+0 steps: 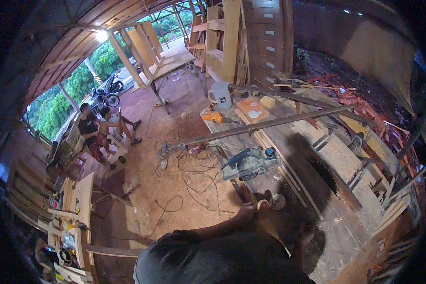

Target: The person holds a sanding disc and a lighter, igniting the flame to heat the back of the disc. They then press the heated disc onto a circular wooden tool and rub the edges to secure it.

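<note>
My left hand (246,211) reaches in from the lower left at the near edge of the workbench. Its fingers look closed, but what they grip is too dark to make out. Right beside it shows a small round piece with a tan rim (262,205), and a pale disc (278,201) lies just past that. A long, tapering wood-coloured piece (273,229) slants down between my hands. Deep shadow covers my right hand (308,232), so its fingers cannot be read. Beyond my left hand sits a teal electric planer (251,164).
An orange power drill (216,117), a grey pitcher (220,96) and an orange board (252,110) stand farther along the bench. A long dark bar (270,124) crosses it. Cables (199,180) coil over the dusty floor. Two people (97,128) sit at the left.
</note>
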Tool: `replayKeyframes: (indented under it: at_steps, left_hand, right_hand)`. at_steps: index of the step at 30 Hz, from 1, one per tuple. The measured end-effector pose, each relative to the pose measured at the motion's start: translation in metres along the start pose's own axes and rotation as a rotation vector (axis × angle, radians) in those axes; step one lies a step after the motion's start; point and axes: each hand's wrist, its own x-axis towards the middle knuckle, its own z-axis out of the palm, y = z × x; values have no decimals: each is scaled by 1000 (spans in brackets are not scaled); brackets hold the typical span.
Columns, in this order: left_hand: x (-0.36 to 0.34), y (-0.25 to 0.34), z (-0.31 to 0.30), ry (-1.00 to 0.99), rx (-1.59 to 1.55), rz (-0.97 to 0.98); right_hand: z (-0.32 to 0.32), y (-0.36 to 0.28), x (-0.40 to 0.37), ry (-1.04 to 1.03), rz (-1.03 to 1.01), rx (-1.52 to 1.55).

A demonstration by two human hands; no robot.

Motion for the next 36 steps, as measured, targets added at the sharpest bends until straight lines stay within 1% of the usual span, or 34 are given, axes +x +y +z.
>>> replayKeyframes:
  at_steps: [1, 2, 3, 4, 5, 6, 7, 8, 9, 10, 11, 12, 13, 14, 15, 16, 17, 18, 19, 20, 21, 23, 24, 25, 27, 28, 29, 30, 31, 33, 34, 35, 36]
  left_hand:
    - [-6, 23, 3, 0, 0, 0]
    - [-13, 51, 5, -46, 92, 170]
    - [-17, 66, 7, -93, 183, 340]
    - [-12, 53, 5, -94, 183, 340]
    - [-3, 21, 0, -94, 195, 396]
    - [2, 4, -3, -94, 206, 451]
    - [-3, 16, 0, -95, 207, 450]
    - [-13, 42, 6, -66, 93, 219]
    - [-22, 71, 13, -36, -20, -13]
    - [-28, 94, 20, -35, -20, -15]
    - [-33, 116, 26, 18, -277, -188]
    - [-35, 126, 28, 72, -533, -360]
    - [-35, 128, 28, 72, -533, -361]
    - [-34, 128, 27, 73, -467, -370]
    - [-34, 130, 26, 75, -400, -378]
    - [-35, 132, 26, 75, -401, -378]
    - [-35, 133, 26, 62, -411, -368]
    - [-35, 134, 27, 49, -422, -358]
    - [-33, 124, 25, 49, -422, -359]
    - [-30, 105, 20, 17, -205, -214]
    - [-26, 89, 16, -14, 10, -69]
    - [-22, 69, 10, -31, 58, -36]
    - [-21, 65, 8, -48, 106, -1]
    - [-25, 82, 10, -48, 107, -1]
    - [-35, 114, 11, -83, 661, 455]
    - [-29, 93, 9, -84, 661, 455]
    - [-22, 71, 7, -87, 384, 295]
    - [-20, 71, 8, -89, 107, 134]
    - [-20, 70, 8, -89, 106, 134]
    - [-22, 65, 8, -94, 182, 260]
    - [-20, 57, 7, -94, 181, 259]
    - [-18, 52, 6, -65, 149, 181]
    - [-17, 53, 7, -36, 116, 104]
  right_hand:
    - [2, 3, 0, 37, -29, -30]
    - [5, 7, 0, 74, -58, -59]
    - [6, 14, 3, 75, -57, -59]
    - [9, 33, 8, 51, -58, -32]
    - [12, 54, 13, 27, -60, -6]
    - [18, 78, 18, 27, -59, -6]
    - [25, 103, 22, 59, -114, 49]
    - [29, 116, 24, 90, -168, 102]
    - [25, 107, 22, 89, -167, 102]
    - [17, 84, 17, 45, -104, 53]
    - [9, 55, 12, 1, -41, 4]
    - [5, 32, 6, 1, -40, 3]
    - [2, 11, 0, 34, -62, 19]
    - [0, 2, -3, 67, -84, 36]
    - [16, 136, 41, -38, 14, 236]
    - [30, 263, 82, -125, 134, 440]
    - [41, 365, 117, -189, 268, 619]
    - [33, 279, 87, -141, 171, 394]
    - [22, 170, 52, -77, 89, 144]
    - [4, 21, 9, 2, 28, -94]
    - [5, 23, 8, 2, 29, -94]
    - [8, 29, 5, 77, -72, 39]
    - [7, 23, 3, 78, -72, 40]
    - [5, 12, 0, 79, -82, 53]
    - [4, 8, 0, 80, -91, 68]
    - [5, 12, 3, 76, -82, 10]
    - [5, 16, 4, 72, -73, -48]
    - [5, 18, 4, 73, -72, -48]
    - [6, 20, 4, 66, -51, -31]
    - [7, 29, 5, 59, -30, -16]
    - [8, 36, 6, 32, -8, 35]
    - [9, 43, 7, 6, 15, 86]
    - [8, 36, 6, 6, 15, 85]
